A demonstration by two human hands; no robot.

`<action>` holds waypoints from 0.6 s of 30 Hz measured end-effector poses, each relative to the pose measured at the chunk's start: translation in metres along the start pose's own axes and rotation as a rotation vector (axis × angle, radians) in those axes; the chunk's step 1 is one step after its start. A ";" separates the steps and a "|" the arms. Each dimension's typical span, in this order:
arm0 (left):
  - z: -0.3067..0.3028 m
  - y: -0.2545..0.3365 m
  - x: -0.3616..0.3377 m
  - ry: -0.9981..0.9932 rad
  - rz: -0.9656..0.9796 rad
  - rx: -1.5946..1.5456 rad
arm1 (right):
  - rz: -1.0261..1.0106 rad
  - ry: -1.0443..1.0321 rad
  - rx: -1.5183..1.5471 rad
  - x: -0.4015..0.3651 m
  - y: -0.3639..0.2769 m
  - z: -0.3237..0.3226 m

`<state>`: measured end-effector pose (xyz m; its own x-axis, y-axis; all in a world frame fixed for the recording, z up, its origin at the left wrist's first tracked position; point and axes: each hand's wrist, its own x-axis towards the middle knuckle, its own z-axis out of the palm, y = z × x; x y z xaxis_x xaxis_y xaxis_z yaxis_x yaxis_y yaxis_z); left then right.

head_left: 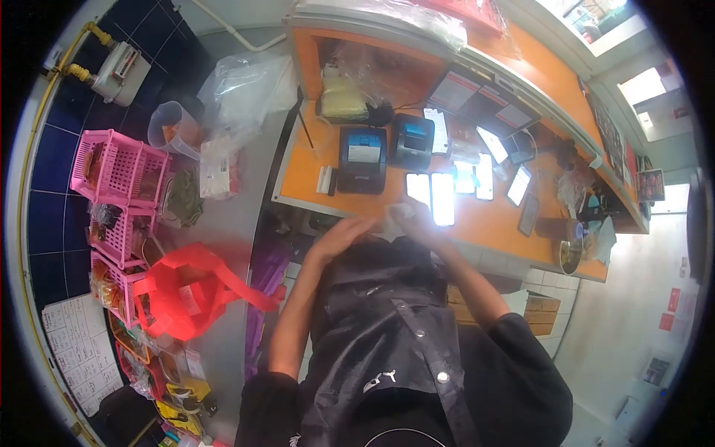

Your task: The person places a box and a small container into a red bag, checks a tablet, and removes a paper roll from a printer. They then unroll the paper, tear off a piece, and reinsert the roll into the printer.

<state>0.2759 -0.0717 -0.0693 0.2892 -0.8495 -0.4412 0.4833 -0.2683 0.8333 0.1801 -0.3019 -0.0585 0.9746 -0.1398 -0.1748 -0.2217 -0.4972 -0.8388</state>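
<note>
My two hands meet in front of my dark apron (387, 313), at the near edge of the orange counter (298, 182). In my right hand (418, 227) is a crumpled whitish piece, like tissue or thin wrap (400, 214), pinched by bent fingers. Reaching toward it from the left, my left hand (348, 235) has its fingers stretched out and holds nothing visible. Just beyond my hands lie two lit phones (442, 200). A black receipt printer (363, 160) with paper showing stands farther back, beside a second dark printer (412, 141).
More phones (519, 185) and a metal bowl (571, 257) sit along the counter to the right. On the left, a grey worktop (231, 223) bears a red bag (186, 298), pink baskets (123, 171) and a clear jug (174, 130). An orange shelf (544, 97) overhangs the counter.
</note>
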 end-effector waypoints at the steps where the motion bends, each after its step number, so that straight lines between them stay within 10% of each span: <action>1: -0.006 -0.002 -0.010 0.106 0.020 -0.061 | 0.102 0.009 0.000 0.010 0.009 -0.007; 9: -0.038 -0.081 -0.095 0.763 0.064 -0.289 | -0.004 0.134 -0.022 0.090 0.001 -0.057; 18: -0.010 -0.168 -0.151 0.953 -0.049 -0.554 | -0.131 0.022 -0.334 0.153 -0.018 -0.047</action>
<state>0.1590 0.1066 -0.1462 0.6633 -0.0812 -0.7439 0.7459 0.1512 0.6486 0.3314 -0.3543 -0.0458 0.9954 -0.0727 -0.0629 -0.0961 -0.7644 -0.6376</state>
